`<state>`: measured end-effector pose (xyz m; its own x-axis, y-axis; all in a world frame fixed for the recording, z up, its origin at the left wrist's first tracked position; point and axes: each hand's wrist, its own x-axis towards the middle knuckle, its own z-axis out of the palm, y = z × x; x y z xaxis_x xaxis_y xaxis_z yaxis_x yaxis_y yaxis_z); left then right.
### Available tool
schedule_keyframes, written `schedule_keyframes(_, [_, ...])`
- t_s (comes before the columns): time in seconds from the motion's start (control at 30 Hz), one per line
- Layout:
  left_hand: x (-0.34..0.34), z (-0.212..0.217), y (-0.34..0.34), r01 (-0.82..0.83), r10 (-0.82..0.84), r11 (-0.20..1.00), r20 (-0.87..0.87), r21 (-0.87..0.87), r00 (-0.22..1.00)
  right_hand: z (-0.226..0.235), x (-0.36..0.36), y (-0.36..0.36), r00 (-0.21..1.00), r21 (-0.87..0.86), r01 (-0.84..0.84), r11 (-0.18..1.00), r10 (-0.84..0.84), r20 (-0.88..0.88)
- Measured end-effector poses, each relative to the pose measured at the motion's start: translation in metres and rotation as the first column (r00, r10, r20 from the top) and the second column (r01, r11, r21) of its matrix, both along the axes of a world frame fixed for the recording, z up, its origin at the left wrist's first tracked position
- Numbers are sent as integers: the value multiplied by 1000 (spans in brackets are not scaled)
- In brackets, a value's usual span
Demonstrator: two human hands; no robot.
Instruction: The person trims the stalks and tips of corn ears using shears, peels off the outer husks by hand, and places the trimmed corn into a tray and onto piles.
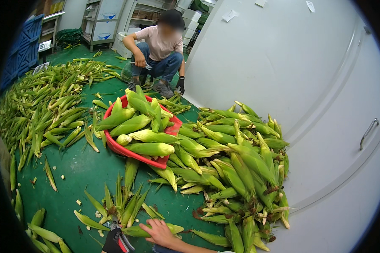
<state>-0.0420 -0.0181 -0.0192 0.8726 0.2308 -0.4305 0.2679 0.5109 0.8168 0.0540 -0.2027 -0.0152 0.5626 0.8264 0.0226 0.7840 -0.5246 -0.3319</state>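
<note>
At the lower edge, my left hand (pixel 111 241) wears a black glove and is closed on a pair of hand pruners (pixel 124 243) with red and grey handles. The pruners' metal jaws are by the left end of a green ear of corn (pixel 173 228) in its husk. My bare right hand (pixel 159 232) is closed over the middle of that ear, which lies level. Just beyond sits a spiky clump of cut husk leaves (pixel 126 206) with brown silk. Small pale cut stalk pieces (pixel 98 214) dot the floor beside it.
A red basket (pixel 177 123) heaped with unhusked corn stands ahead. To its right is a large corn pile (pixel 236 164) against a white wall (pixel 274 55). Loose husks (pixel 46 101) spread at left on the green floor (pixel 80 168). A co-worker (pixel 160 46) squats beyond the basket.
</note>
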Motion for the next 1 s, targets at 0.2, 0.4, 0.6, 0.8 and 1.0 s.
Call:
schedule_keyframes(0.2, [5,1,-5,29,-29,999,10,15,1000,-18,-1,10,989,325,133,936,-105,-103])
schedule_keyframes(0.4, [2,0,-4,37,-37,999,2,29,999,4,0,18,990,375,74,924,-22,-141])
schedule_keyframes(0.6, [6,4,-13,5,-5,999,-5,-47,1000,-4,-7,19,995,392,64,918,-26,-101])
schedule_keyframes(0.8, [4,30,-15,80,-79,996,-33,46,996,4,-6,18,992,450,-111,886,123,4])
schedule_keyframes(1.0, [4,16,-15,107,-107,994,-30,9,994,-24,-12,8,924,524,81,848,133,-358])
